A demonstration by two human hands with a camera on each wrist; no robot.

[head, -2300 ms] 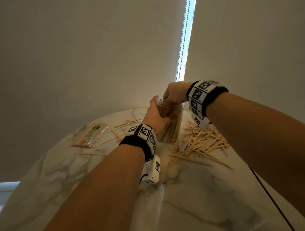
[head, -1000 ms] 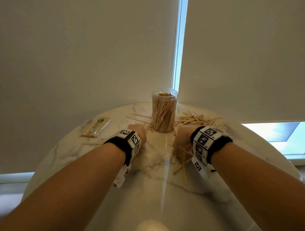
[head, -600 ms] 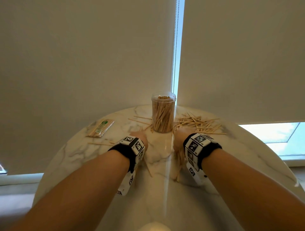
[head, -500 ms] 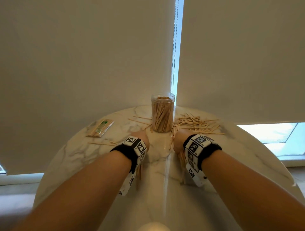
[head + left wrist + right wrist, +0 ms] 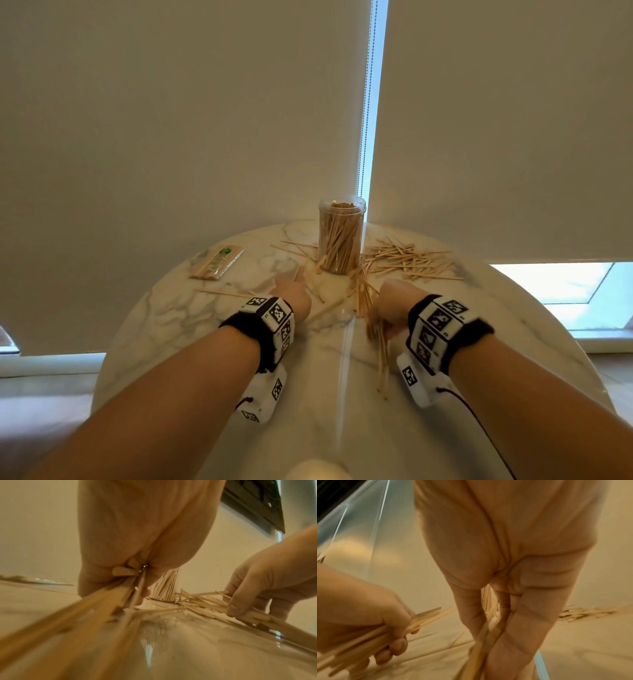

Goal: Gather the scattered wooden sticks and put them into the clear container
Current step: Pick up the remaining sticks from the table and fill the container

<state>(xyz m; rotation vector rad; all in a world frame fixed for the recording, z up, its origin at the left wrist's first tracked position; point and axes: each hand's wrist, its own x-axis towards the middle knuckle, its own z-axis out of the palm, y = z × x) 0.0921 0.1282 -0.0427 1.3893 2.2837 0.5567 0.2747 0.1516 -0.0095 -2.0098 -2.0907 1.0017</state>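
Both hands, left (image 5: 291, 297) and right (image 5: 394, 305), clench bundles of thin pale wooden sticks (image 5: 365, 301), long axes pointing ahead at the upright clear cylindrical plastic container (image 5: 341, 236), near and roughly midway between them.

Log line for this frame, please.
left hand: grips sticks | right hand: grips sticks | container: upright, part-filled | loose pile: remains

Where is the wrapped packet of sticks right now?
In the head view, the wrapped packet lies on the marble table's far left, left of the clear container, untouched by either hand.
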